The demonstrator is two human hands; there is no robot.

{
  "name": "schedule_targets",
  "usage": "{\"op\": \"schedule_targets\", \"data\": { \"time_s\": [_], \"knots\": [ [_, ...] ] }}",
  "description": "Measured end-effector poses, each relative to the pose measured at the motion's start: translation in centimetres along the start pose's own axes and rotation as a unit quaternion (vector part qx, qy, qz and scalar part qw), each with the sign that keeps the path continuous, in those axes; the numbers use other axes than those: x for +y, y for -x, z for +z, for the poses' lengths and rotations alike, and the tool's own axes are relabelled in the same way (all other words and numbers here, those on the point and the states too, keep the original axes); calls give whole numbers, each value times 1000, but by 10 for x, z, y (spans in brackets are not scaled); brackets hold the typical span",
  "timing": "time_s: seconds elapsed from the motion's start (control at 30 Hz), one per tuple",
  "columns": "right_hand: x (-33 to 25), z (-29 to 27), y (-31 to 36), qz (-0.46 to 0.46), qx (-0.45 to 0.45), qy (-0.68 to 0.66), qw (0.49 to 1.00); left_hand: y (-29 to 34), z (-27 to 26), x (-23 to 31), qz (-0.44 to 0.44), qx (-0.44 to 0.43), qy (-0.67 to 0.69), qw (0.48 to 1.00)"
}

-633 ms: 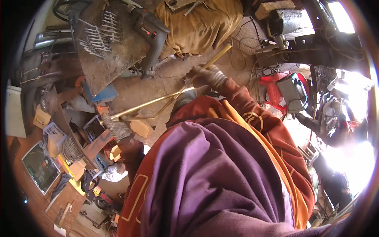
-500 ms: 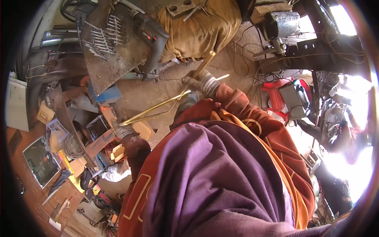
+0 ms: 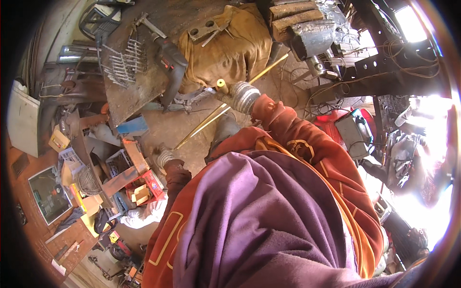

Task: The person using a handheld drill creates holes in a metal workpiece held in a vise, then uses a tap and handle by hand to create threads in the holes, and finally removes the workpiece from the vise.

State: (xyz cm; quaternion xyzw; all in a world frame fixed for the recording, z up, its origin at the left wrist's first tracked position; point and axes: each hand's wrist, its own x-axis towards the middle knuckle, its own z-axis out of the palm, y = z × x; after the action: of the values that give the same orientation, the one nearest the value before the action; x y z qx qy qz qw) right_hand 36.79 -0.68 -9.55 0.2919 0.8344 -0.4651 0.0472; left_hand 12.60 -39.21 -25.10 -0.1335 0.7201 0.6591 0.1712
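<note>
My right hand (image 3: 242, 97), in a grey striped work glove, is closed round a short gold-coloured rod (image 3: 221, 83) whose round end points up. A long, thin gold-coloured rod (image 3: 204, 124) runs slantwise from my left hand, passing by the right hand. Its far end reaches beyond the right hand, beside the brown cloth cover. My left hand (image 3: 164, 156), in a similar glove, is closed at the rod's near end; its fingers are mostly hidden. A second, paler strip lies close along the long rod, and I cannot tell whether they are joined.
Ahead is a metal workbench (image 3: 139, 91) with a power drill (image 3: 172, 60), a hammer (image 3: 152, 26) and a rack of bits (image 3: 126, 62). A brown cloth (image 3: 230, 50) covers something beside it. Boxes (image 3: 140, 194) crowd the left; a red-and-grey case (image 3: 353, 129) stands right.
The long rod has swung and now reaches farther past my right hand. The short rod has turned its end leftward and toward me. My left hand has moved slightly right.
</note>
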Motion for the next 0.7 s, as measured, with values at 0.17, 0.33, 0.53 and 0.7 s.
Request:
{"op": "schedule_targets", "data": {
  "time_s": [0.17,0.33,0.53,0.7],
  "knots": [
    [31,0,-24,-25,23,18,999,16,126,14,236,-315,-297,870],
    [35,-33,-15,-20,78,16,997,99,294,56,305,-520,-501,620],
    [48,-56,-19,22,152,-36,988,112,396,48,231,-639,-580,449],
    [33,-90,-25,65,124,63,988,95,428,-5,601,-614,-481,173]
  ]
}}
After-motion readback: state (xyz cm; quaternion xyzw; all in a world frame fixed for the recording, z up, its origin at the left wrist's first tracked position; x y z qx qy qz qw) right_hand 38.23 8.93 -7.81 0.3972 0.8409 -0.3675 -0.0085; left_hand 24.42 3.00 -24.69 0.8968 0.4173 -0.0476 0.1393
